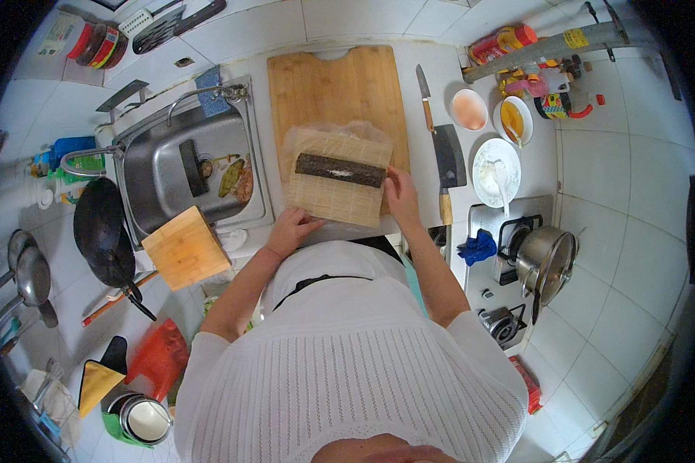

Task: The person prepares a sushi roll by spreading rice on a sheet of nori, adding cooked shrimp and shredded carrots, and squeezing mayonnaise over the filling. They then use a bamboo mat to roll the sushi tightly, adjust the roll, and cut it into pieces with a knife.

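A dark seaweed roll, with a white patch along its middle, lies crosswise on a bamboo rolling mat. Clear plastic film shows crumpled along the mat's far edge. The mat rests on a large wooden cutting board and reaches over its near side. My left hand is at the mat's near left corner, fingers curled at the edge. At the roll's right end, my right hand has its fingertips against the roll or the mat's edge; which one is unclear.
Right of the board lie a small knife and a cleaver. Bowls and a white plate with a spoon stand beyond them. A lidded pot is on the stove. Left is a steel sink, with a small board at its near edge.
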Available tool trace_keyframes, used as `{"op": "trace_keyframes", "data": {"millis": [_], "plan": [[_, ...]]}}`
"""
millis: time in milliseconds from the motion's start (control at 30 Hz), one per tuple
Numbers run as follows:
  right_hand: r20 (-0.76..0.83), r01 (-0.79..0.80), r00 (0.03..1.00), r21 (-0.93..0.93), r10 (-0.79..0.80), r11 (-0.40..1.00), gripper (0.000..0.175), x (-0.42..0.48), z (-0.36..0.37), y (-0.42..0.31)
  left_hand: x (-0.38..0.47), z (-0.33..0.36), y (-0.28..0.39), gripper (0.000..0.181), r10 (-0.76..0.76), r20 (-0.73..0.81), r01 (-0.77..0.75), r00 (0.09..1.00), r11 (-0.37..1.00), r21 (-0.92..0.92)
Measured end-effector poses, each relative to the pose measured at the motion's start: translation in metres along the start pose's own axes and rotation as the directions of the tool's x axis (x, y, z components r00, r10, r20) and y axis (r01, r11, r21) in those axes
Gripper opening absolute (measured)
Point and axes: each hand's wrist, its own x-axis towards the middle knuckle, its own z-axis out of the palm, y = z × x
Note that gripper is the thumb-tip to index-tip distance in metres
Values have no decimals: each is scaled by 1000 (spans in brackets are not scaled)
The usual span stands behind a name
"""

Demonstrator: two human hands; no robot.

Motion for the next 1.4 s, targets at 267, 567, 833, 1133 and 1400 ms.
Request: {"op": "trace_keyframes", "data": {"millis": [267, 567, 833, 1133, 1400], "plan": [[-182, -81, 979, 34, 86, 996, 28, -19, -5, 20, -4, 1, -3, 39, -26, 40, 26, 999, 1000, 1], [226, -187, 957, 9, 180, 982, 58, 141, 12, -10, -3, -3, -8, 19, -150, -159, 127, 976, 981, -146], [722, -23, 676, -181, 148, 983, 47, 180, 9, -22, 146, -32, -122, 46, -664, -172, 670, 728, 742, -31], [632, -268, 775, 330, -1, 905, 21, 159, -27, -31, 187, -55, -138, 8, -598, 261, 577, 758, 428, -696], [495, -386, 869, 675, 2, 629, 28, 146, -41, -31, 189, -47, -127, 25, -691, 228, 403, 686, 100, -910]]}}
